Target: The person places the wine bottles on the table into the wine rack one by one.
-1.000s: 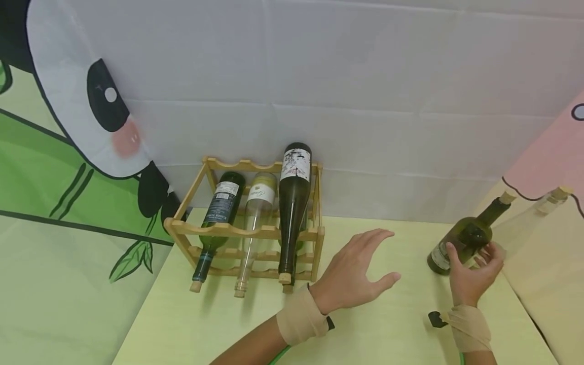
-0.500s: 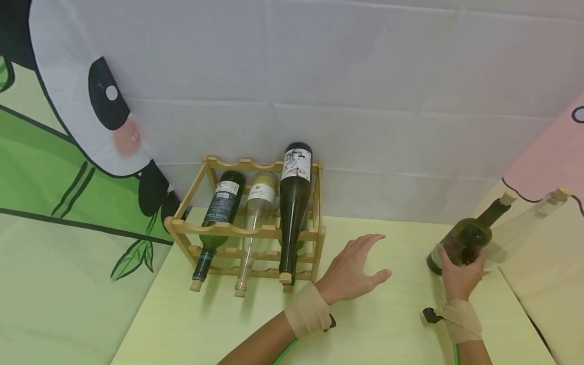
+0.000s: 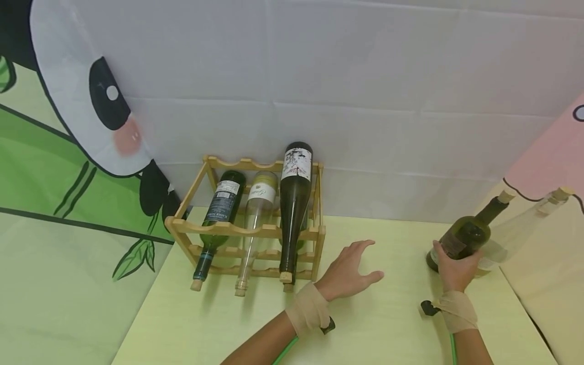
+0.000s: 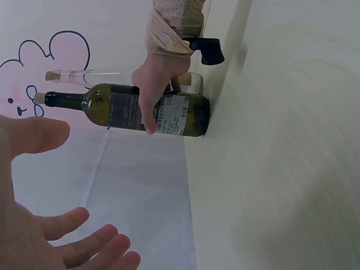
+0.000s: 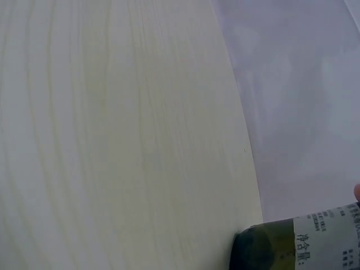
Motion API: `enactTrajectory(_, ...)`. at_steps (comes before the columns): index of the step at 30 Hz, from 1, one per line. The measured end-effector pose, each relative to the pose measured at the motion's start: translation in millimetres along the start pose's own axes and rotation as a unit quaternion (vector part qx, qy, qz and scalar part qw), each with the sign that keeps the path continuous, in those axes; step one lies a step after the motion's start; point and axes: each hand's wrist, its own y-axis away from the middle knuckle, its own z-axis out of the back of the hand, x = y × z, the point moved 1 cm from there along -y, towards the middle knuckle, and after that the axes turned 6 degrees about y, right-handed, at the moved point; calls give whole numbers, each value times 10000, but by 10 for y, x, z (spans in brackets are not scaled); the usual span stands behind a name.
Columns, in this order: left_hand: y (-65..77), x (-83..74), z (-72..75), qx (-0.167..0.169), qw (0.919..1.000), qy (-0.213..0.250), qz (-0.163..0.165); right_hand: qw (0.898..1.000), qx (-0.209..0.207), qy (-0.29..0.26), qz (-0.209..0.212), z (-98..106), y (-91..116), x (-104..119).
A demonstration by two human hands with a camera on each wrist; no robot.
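Note:
A dark green wine bottle [image 3: 472,233] with a cork stands upright at the right of the table. My right hand [image 3: 456,272] grips its body, thumb on the near label side, as the left wrist view also shows. Just behind it, partly covered, is a clear corked bottle [image 3: 517,234]. The right wrist view catches only the lower end of the green bottle [image 5: 273,247]. My left hand [image 3: 345,274] hovers over the table right of the rack, thumb and fingers spread, holding nothing.
On the left stands a wooden wine rack [image 3: 182,226]. In it lie a green bottle with a dark label [image 3: 222,203], a clear bottle [image 3: 261,205] and a tall dark bottle [image 3: 294,203], necks toward me. Another bottle beneath is mostly hidden. A white cloth [image 3: 365,126] hangs behind the table.
My right hand has shifted left from the bottle's side and wrapped round its body. The left hand has drifted slightly left and down. The racked bottles look the same.

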Motion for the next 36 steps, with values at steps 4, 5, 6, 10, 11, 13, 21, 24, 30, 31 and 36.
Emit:
enactTrajectory(4,7,9,-2,24,10000,68,67,9998,-61,154,88,-16,-22,-18)
enactTrajectory(5,8,9,-3,32,9999,71,87,9998,-60,181,106,-18,-26,-24)
enactTrajectory(6,10,11,-2,43,9999,76,113,9997,-65,207,127,-18,-28,-28)
enactTrajectory(10,18,14,1,60,9997,70,209,9991,-91,369,185,-15,-34,-50)
enactTrajectory(11,20,14,3,58,9997,68,224,9990,-99,389,213,-13,-38,-54)
enactTrajectory(13,21,14,8,34,9997,81,235,9986,-118,437,279,-10,-36,-50)
enactTrajectory(21,32,2,43,40,9995,151,259,9979,49,372,523,14,-2,-18)
enactTrajectory(24,45,-2,54,76,9992,251,295,9976,166,329,589,22,7,-19)
enactTrajectory(30,55,0,63,112,9988,389,283,9964,242,299,750,35,45,29)
enactTrajectory(31,55,-3,64,119,9987,414,281,9961,241,268,806,35,53,44)
enactTrajectory(36,55,-30,83,150,9976,587,327,9933,256,8,1125,29,70,98)
